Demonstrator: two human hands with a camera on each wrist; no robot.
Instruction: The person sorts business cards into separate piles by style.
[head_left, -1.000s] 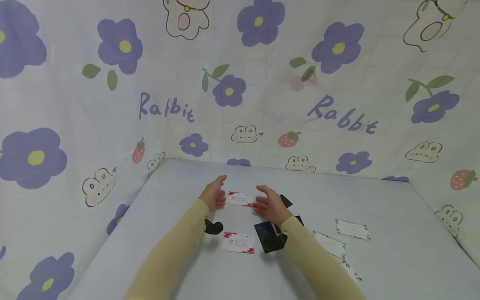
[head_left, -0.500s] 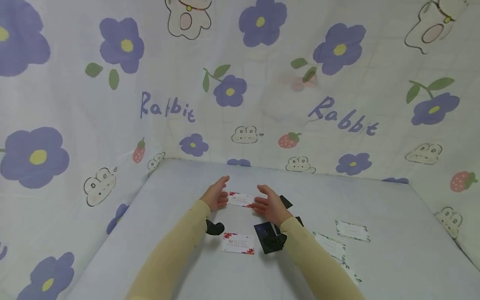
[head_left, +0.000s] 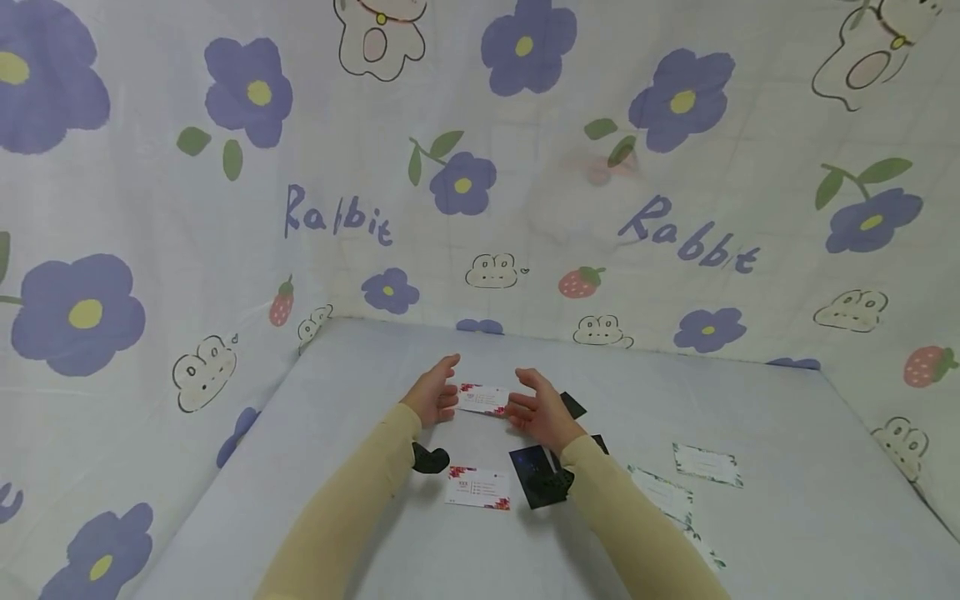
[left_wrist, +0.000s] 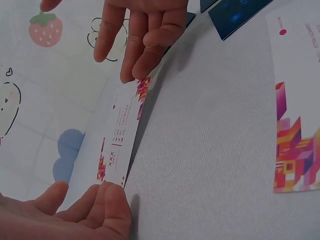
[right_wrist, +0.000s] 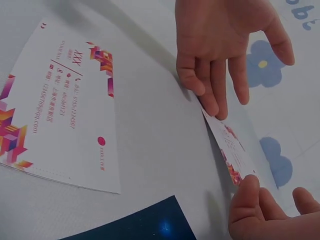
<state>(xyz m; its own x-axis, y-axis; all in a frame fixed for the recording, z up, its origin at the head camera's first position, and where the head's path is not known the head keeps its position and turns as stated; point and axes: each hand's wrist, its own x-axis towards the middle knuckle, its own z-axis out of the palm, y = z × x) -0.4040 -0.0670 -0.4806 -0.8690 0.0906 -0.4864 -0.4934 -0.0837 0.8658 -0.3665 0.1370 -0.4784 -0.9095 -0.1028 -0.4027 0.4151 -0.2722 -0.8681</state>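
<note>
Card (left_wrist: 122, 132) between opposing fingers (left_wrist: 116, 206)

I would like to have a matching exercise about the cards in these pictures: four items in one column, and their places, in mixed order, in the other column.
Cards
1. far red card
2. near red card
3. dark cards
4. leafy cards

Places, in the head view
A. farthest right of all
B. between the left grip and the right grip
C. partly behind the right sleeve, beside the near red card
D. flat, left of the dark cards

Pairs: 1-B, 2-D, 3-C, 4-A
</note>
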